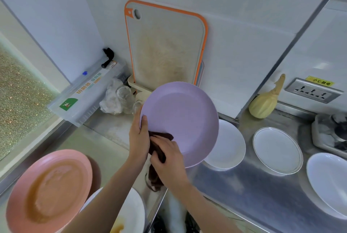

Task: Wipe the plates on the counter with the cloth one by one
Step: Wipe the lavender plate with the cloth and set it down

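Observation:
My left hand point(139, 137) grips the left rim of a lilac plate point(185, 118), held tilted up above the counter, thumb on its face. My right hand point(169, 159) holds a dark brown cloth point(159, 138) bunched against the plate's lower left part; the cloth's tail hangs below the hand. Three white plates lie on the steel counter to the right: one point(229, 144) partly under the lilac plate, one with a thin rim line point(277, 150), and one point(328, 180) at the right edge.
A pink plate point(50, 191) smeared with brown sauce and a soiled white plate point(131, 212) sit at lower left. An orange-edged cutting board point(165, 45) leans on the wall. A pale gourd point(264, 105), a wall socket point(313, 92) and a grey tray point(319, 135) stand at right.

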A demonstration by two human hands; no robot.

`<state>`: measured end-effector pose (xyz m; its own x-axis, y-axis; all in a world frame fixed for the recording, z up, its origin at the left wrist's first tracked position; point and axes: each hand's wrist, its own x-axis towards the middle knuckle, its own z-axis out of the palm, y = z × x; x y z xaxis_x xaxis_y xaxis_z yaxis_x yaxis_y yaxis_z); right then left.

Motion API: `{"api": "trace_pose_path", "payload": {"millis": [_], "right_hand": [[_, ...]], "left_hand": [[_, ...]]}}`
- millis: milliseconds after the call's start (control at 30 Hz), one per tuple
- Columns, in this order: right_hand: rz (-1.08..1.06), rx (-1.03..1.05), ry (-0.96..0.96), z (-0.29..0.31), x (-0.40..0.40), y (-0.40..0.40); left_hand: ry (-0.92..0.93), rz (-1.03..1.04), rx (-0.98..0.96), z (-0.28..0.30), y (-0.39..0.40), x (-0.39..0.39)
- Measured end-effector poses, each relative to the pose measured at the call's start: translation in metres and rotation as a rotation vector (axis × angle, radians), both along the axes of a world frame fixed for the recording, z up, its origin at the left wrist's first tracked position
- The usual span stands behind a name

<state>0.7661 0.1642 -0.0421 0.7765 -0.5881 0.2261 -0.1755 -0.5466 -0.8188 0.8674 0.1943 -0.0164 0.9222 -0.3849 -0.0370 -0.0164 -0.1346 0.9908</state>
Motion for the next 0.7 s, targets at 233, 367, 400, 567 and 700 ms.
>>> {"api": "trace_pose_path", "payload": {"millis": [233, 367, 400, 567, 700], "right_hand": [[0.067, -0.416, -0.028, -0.028, -0.021, -0.012], [0.232, -0.653, -0.045, -0.047, -0.046, -0.046], [0.272, -0.718, -0.034, -0.048, -0.051, -0.057], [0.334, -0.958, 0.096, -0.042, -0.067, -0.109], [0.260, -0.950, 0.044, -0.040, -0.067, -0.096]], "left_hand": [[0.071, 0.026, -0.035, 0.000, 0.009, 0.010], [0.116, -0.017, -0.008, 0.004, 0.014, 0.022], [0.122, -0.043, 0.013, 0.006, 0.015, 0.027], [0.152, -0.236, 0.054, 0.016, 0.021, 0.053], [0.159, -0.180, 0.032, 0.016, 0.021, 0.051]]}}
